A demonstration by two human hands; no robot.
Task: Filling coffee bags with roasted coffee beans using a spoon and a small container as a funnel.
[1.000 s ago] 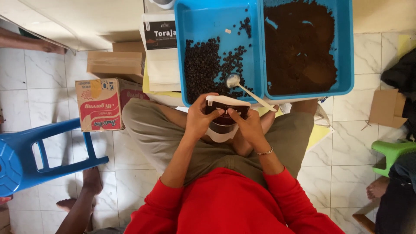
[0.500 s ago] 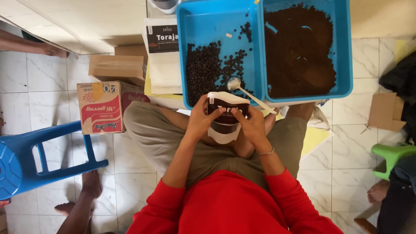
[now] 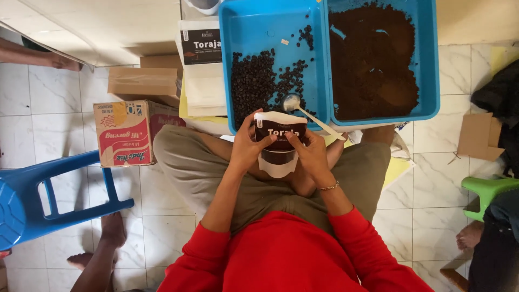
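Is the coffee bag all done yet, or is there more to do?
Not done yet, it seems. Both hands, left hand and right hand, hold the brown and white pouch upright over the lap; I cannot tell how full it is. The spoon rests in the blue tray beside the coffee beans. Plenty of beans and ground coffee remain, plus flat pouches stacked nearby.

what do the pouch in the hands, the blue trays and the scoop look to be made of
Pouch: likely matte paper laminate, white with a dark label, creasing stiffly.
Blue trays: moulded plastic, smooth with a slight sheen.
Scoop: bowl glints like metal or glossy plastic; handle pale, probably plastic.
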